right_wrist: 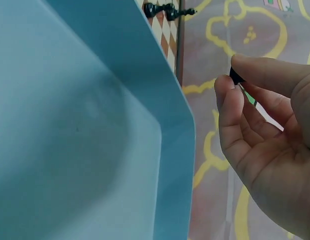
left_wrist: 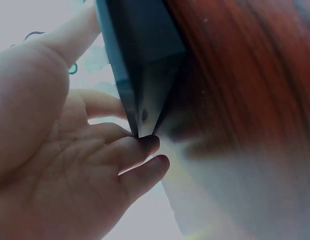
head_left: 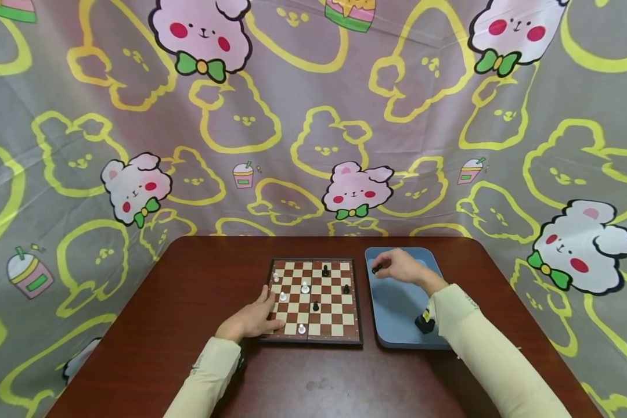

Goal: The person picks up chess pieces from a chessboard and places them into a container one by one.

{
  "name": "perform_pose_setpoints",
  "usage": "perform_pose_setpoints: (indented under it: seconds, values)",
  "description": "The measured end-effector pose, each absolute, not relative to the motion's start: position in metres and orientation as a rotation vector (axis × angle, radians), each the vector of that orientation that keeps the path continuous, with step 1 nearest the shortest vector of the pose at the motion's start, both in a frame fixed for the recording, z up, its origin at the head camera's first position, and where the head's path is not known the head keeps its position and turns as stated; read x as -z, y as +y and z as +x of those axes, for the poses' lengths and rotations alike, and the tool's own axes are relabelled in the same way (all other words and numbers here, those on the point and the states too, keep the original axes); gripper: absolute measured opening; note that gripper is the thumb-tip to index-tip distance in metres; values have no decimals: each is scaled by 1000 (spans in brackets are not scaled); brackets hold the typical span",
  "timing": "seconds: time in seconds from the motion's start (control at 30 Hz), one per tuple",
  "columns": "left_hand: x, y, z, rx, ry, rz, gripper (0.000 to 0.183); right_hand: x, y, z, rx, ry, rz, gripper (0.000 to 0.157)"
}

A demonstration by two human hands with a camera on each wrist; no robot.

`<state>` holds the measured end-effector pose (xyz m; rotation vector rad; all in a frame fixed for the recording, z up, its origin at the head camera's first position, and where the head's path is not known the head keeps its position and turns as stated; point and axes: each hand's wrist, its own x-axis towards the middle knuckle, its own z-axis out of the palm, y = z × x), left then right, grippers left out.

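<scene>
A chessboard [head_left: 330, 316] lies on the table with several white and black pieces on it, including a white piece [head_left: 302, 328] near its front edge and a black piece [head_left: 316, 306] close to the middle. My left hand [head_left: 253, 318] rests against the board's left edge, fingers loosely extended. In the left wrist view its fingertips touch the dark side of the board [left_wrist: 145, 45]. Over the back left of a blue tray [head_left: 397, 313], my right hand [head_left: 404, 268] pinches a small black chess piece [right_wrist: 235, 76] between thumb and fingertips; most of the piece is hidden.
The blue tray stands just right of the board, with its raised rim between them. A dark wooden table [head_left: 188, 278] carries both. Patterned cloth [head_left: 292, 203] hangs behind the table and along its sides.
</scene>
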<state>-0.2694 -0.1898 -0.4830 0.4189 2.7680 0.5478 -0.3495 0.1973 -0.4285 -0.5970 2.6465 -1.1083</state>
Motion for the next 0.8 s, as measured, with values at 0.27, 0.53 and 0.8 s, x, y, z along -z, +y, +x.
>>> perform_pose_setpoints:
  seconds: [0.27, 0.53, 0.8]
  values:
    - [482, -190, -270, -554, 2757, 402, 85, 432, 204, -362, 1120, 2662, -512, 27]
    - [481, -190, -271, -561, 2766, 417, 85, 436, 208, -370, 1151, 2655, -428, 29]
    - [482, -191, -270, -549, 2763, 435, 85, 447, 212, -376, 1212, 2590, -330, 31]
